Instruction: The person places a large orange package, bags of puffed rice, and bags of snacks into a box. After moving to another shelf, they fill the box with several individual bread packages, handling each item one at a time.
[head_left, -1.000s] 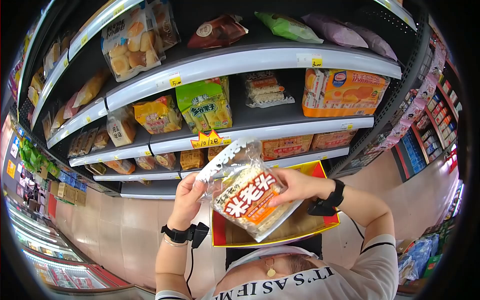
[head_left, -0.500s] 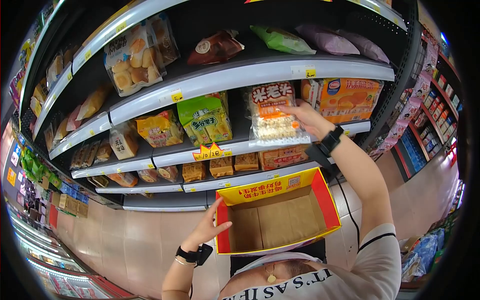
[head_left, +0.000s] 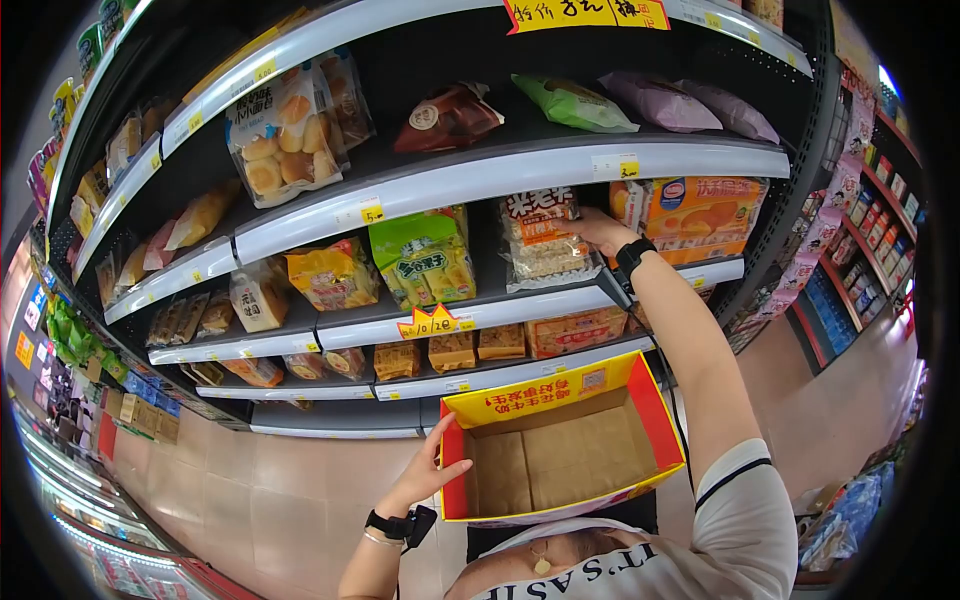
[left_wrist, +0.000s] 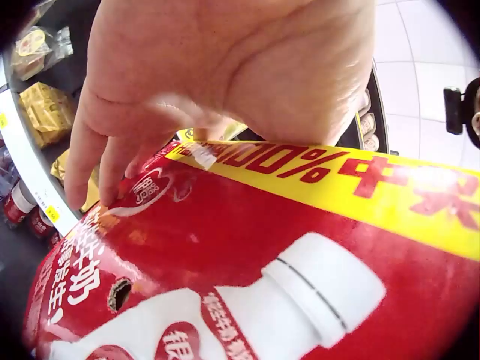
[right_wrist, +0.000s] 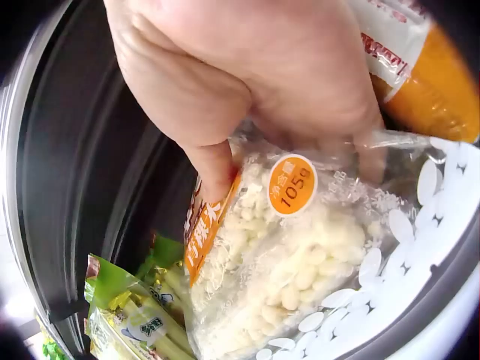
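My right hand [head_left: 603, 233] grips a clear bag of puffed rice snacks [head_left: 545, 250] at its right side, on the middle shelf. In the right wrist view the thumb lies over the bag's orange label, while the other fingers are partly hidden by the bag [right_wrist: 285, 277]. The left hand [head_left: 425, 470] holds the left wall of a red and yellow cardboard box [head_left: 540, 388], with its thumb over the rim. On the box's printed outer face [left_wrist: 217, 232], the left wrist view shows fingertips touching the red side. Only bare cardboard shows inside the box, which sits at the lap.
A green snack bag [head_left: 422, 258] stands left of the rice snack and an orange multipack [head_left: 705, 218] stands right of it. Above runs a shelf edge [head_left: 480, 185] with price tags. Smaller packs [head_left: 500, 342] fill the shelf below, behind the box.
The right hand has carried the bag from over the box up and forward onto the middle shelf. My left hand has let go of the bag and moved down to the box's left wall.
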